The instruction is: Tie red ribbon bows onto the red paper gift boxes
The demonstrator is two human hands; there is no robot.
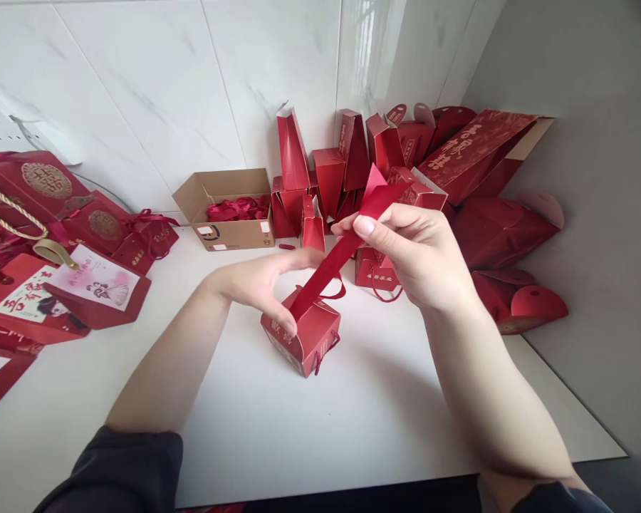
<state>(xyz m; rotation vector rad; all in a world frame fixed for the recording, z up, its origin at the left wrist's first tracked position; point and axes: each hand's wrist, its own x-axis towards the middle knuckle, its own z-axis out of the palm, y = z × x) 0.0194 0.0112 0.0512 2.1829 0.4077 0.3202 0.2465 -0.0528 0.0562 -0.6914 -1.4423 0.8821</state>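
A small red gift box (310, 335) with gold lettering stands on the white table in front of me. A thin red cord hangs on its right side. My left hand (261, 281) grips the box's top from the left, thumb on the near side and fingers reaching behind. From the box top a wide dark-red ribbon (331, 265) rises slantwise to the right, with a small loop beside it. Pinched between thumb and fingers of my right hand (414, 246) is the ribbon's upper part, its end sticking up past the fingertips.
At the back stands an open cardboard box (240, 235) holding red ribbons (238, 208). Several red cartons (293, 153) are stacked behind my right hand, with larger red boxes (505, 228) against the grey side wall. Decorated red gift boxes (53, 185) crowd the table's left side.
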